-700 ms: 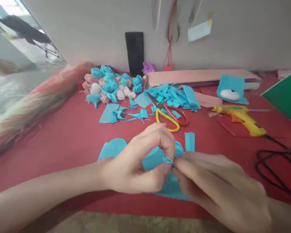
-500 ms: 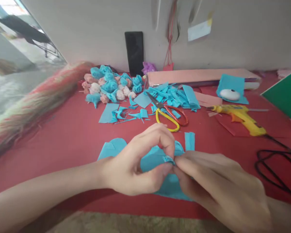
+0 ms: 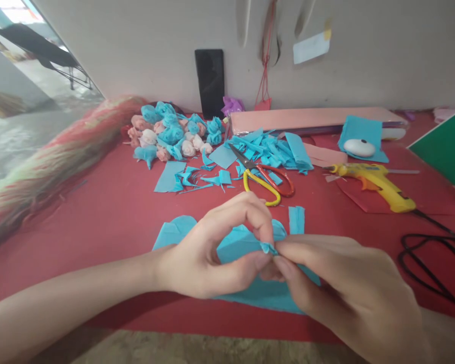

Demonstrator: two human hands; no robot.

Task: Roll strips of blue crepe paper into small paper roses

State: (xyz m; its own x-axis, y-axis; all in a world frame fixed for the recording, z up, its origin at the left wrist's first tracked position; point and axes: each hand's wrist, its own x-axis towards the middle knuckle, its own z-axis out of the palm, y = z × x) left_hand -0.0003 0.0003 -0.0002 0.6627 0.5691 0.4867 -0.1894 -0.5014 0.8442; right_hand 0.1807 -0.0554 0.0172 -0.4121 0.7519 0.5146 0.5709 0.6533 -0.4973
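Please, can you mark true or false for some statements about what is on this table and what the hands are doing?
1. The left hand and the right hand pinch a small piece of blue paper. True.
2. The yellow glue gun lies to the right of the scissors. True.
3. Both handles of the scissors are green. False: one is yellow, the other red.
4. The black phone stands upright against the wall. True.
5. The right hand holds the yellow glue gun. False: it lies on the red table, with no hand on it.
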